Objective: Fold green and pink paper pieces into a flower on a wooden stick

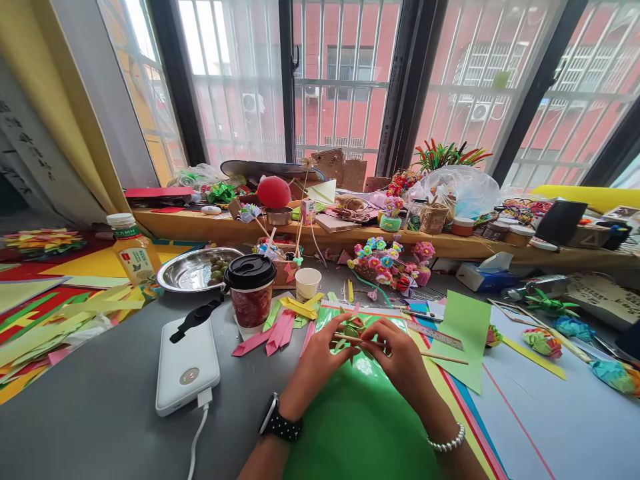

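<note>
My left hand [323,350] and my right hand [395,347] meet at the middle of the table, both with fingers closed. Between them is a small folded green paper piece [354,327] with pointed ends, partly covered by my fingers. A thin wooden stick [445,358] runs under my right hand and out to the right; its other end shows between my fingertips. My left fingers pinch the green paper, while the right ones grip the stick beside it. Below the hands lies a glossy green sheet [370,373]. A ruler [437,335] rests just right of my right hand.
Left stand a lidded coffee cup [250,300], a white power bank [187,363] with a cable, a metal bowl [185,270] and a juice bottle [133,253]. Pink paper strips [280,333] lie near a paper cup [308,283]. Light green paper [463,333] lies right; craft flowers [383,260] stand behind.
</note>
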Demonstrator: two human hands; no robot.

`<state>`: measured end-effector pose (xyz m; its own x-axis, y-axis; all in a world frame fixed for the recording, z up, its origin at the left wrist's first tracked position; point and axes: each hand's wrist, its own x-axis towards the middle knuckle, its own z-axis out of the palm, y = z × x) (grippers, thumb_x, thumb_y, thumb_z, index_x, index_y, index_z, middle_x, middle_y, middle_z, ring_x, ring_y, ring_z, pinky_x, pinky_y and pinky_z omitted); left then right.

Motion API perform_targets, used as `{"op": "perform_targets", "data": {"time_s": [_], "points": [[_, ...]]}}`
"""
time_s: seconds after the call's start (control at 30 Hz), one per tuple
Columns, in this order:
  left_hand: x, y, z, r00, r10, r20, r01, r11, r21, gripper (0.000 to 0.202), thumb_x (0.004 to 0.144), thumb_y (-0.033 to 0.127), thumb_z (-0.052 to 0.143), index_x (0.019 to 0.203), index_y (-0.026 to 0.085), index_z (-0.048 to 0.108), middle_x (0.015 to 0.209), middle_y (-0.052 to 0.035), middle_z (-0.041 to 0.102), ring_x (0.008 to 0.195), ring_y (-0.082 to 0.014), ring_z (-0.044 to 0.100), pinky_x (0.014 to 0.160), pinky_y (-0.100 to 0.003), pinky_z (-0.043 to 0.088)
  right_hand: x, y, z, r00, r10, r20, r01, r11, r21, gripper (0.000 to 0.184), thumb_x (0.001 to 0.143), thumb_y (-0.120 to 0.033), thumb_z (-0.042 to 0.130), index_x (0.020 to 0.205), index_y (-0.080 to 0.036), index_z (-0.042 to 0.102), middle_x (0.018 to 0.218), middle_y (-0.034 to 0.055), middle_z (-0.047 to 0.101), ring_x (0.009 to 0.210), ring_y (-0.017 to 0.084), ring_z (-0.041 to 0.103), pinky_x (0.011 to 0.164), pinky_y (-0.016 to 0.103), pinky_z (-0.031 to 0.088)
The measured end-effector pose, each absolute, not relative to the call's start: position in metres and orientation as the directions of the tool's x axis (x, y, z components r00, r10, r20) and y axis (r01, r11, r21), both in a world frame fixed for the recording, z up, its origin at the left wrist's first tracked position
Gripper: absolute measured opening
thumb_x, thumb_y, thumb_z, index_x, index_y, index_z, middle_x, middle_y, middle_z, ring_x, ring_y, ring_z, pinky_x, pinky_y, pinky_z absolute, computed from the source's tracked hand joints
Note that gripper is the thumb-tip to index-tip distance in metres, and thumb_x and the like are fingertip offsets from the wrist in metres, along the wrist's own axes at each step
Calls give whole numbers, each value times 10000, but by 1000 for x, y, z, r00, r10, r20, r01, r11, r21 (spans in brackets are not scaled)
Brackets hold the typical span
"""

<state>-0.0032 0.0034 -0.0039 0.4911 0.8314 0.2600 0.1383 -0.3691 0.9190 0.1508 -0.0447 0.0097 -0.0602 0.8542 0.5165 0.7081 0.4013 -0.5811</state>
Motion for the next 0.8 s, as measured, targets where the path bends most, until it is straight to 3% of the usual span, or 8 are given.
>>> {"op": "perform_targets", "data": {"time_s": [0.13, 0.27, 0.33, 0.8], "points": [[-7, 4, 1, 377, 859, 348, 246, -455, 856, 484, 633, 324, 664, 1089, 237, 527, 1010, -73, 596, 914, -230, 560, 751, -351, 466, 152, -44, 8, -57, 826, 561, 781, 387, -490, 94, 799, -201, 520, 720, -204, 570, 733, 0, 593, 592, 127, 567, 528, 217, 437], [-11, 4, 5, 345, 811, 472, 326, -576, 750, 189, 682, 347, 618, 813, 211, 616, 844, -41, 597, 831, -206, 551, 703, -315, 453, 152, -43, 7, -94, 810, 579, 832, 383, -400, 95, 796, -205, 527, 714, -209, 574, 713, -2, 599, 606, 136, 576, 506, 210, 418], [-11, 3, 6, 380, 792, 478, 354, -602, 716, 146, 710, 342, 591, 747, 203, 621, 779, -32, 602, 786, -195, 552, 699, -308, 442, 152, -42, 6, -110, 806, 581, 837, 391, -384, 105, 806, -202, 512, 717, -208, 570, 712, 1, 598, 619, 140, 577, 512, 212, 418], [-9, 1, 8, 500, 770, 396, 366, -603, 709, 164, 771, 305, 528, 747, 180, 631, 745, -35, 633, 716, -165, 567, 640, -256, 433, 150, -42, 5, -212, 782, 586, 849, 444, -286, 193, 857, -245, 442, 731, -192, 578, 729, 23, 601, 619, 131, 559, 519, 211, 398]]}}
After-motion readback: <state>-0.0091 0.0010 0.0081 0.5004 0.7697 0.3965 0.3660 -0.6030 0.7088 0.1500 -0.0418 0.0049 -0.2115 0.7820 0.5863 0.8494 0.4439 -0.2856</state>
